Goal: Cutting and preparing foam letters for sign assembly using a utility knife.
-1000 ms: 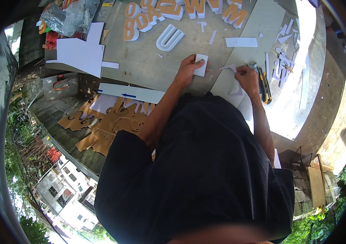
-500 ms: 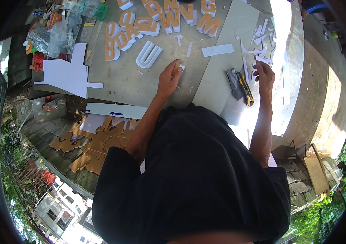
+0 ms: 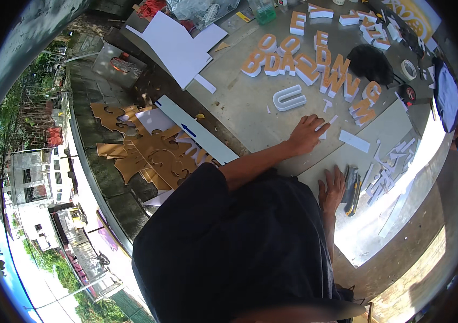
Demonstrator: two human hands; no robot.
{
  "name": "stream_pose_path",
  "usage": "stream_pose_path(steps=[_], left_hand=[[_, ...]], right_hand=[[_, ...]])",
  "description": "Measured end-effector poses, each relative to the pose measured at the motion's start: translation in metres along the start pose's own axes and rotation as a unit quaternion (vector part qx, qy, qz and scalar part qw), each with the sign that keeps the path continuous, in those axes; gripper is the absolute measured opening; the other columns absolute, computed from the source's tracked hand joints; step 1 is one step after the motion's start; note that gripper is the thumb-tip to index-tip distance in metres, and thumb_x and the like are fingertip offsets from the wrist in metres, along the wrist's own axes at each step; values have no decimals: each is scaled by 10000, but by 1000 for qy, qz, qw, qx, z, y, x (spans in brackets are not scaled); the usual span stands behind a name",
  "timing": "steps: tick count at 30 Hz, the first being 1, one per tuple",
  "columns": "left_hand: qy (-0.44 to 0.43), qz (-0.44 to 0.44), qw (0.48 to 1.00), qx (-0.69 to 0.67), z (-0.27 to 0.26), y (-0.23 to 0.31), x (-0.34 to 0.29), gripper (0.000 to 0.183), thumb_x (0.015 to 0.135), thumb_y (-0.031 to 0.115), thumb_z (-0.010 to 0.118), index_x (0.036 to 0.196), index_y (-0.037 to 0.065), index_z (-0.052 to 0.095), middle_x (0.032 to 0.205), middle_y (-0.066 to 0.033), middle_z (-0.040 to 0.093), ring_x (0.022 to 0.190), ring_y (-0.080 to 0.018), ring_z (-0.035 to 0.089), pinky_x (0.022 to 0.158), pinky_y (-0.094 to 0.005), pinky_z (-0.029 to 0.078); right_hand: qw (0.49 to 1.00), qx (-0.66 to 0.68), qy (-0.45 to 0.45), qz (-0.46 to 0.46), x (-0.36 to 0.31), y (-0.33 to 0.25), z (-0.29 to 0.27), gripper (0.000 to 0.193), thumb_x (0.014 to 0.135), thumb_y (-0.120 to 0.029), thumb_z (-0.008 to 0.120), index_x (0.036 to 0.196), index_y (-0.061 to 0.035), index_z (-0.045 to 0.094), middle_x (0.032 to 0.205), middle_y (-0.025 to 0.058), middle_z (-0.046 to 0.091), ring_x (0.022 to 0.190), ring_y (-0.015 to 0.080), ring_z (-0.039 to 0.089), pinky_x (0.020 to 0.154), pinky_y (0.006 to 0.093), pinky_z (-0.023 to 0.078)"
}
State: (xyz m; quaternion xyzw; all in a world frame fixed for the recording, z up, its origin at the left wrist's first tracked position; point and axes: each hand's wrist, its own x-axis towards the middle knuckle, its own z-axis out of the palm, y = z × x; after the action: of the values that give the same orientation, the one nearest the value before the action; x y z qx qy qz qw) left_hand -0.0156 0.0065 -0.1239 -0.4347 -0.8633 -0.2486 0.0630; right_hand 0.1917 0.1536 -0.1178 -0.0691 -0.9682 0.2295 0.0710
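My left hand [image 3: 307, 134] is low over the grey metal table [image 3: 250, 116], fingers curled around a small white piece [image 3: 323, 134]; the hand partly covers it. Just beyond that hand lies a hollow, horseshoe-shaped white letter [image 3: 289, 98]. My right hand [image 3: 333, 189] rests on a grey sheet near the table's front edge, fingers stretched out and thumb apart, holding nothing. Right beside its fingers lies a yellow-and-black utility knife [image 3: 354, 198] next to a dark grey strip [image 3: 349, 180]. A white rectangular strip [image 3: 354, 141] lies between the hands and the finished-looking letters.
Several block letters [image 3: 323, 64] with orange-brown faces and white sides stand farther back. White offcuts [image 3: 387, 167] are heaped at the right. A black bag-like object [image 3: 370, 63] and a tape roll [image 3: 408, 69] lie beyond. Brown cut-out sheets [image 3: 153, 153] lie below left, beside a long pale board [image 3: 194, 129].
My view has turned, shifting the table toward the upper right. My right hand has left the white offcuts and come down flat by the utility knife. My left hand stays near the horseshoe-shaped letter.
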Motion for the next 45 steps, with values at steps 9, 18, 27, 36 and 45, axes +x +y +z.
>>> stream_pose_path(steps=[9, 18, 27, 36, 45], left_hand=[[196, -311, 917, -157, -69, -84, -75, 308, 864, 116, 700, 1156, 24, 660, 902, -114, 641, 874, -274, 604, 801, -404, 497], [329, -643, 688, -72, -177, -309, -198, 410, 837, 226, 703, 1162, -24, 680, 1074, -178, 726, 982, -304, 697, 884, -401, 538], [287, -666, 688, -33, -209, -374, -191, 604, 722, 337, 820, 1153, -51, 650, 1071, -200, 702, 1018, -343, 677, 907, -418, 530], [301, -691, 657, 20, -199, -417, -195, 652, 659, 374, 844, 1103, -61, 648, 1090, -238, 657, 1061, -395, 634, 948, -456, 510], [302, -707, 639, 32, -201, -424, -182, 579, 658, 350, 852, 1056, -28, 665, 1029, -217, 686, 1042, -391, 630, 926, -468, 515]], right_hand=[[1000, 2, -5, 8, 17, 9, -4, 346, 851, -83, 699, 1195, -119, 685, 1457, 121, 518, 1274, 356, 499, 1064, 479, 410], [988, 125, 47, 75, 61, -45, 12, 209, 910, -33, 620, 1112, -19, 675, 1101, 156, 677, 958, 323, 661, 805, 416, 549], [972, 232, -7, 31, 140, -141, 52, 153, 905, -30, 633, 1048, -7, 682, 970, 148, 671, 762, 260, 676, 658, 351, 538], [947, 268, -173, -33, 206, -231, 103, 183, 922, -137, 655, 1045, -11, 707, 924, 160, 701, 785, 270, 689, 705, 357, 532], [878, 364, -299, 83, 250, -265, 155, 273, 908, -161, 667, 1112, 19, 688, 914, 158, 723, 804, 207, 707, 744, 328, 549]])
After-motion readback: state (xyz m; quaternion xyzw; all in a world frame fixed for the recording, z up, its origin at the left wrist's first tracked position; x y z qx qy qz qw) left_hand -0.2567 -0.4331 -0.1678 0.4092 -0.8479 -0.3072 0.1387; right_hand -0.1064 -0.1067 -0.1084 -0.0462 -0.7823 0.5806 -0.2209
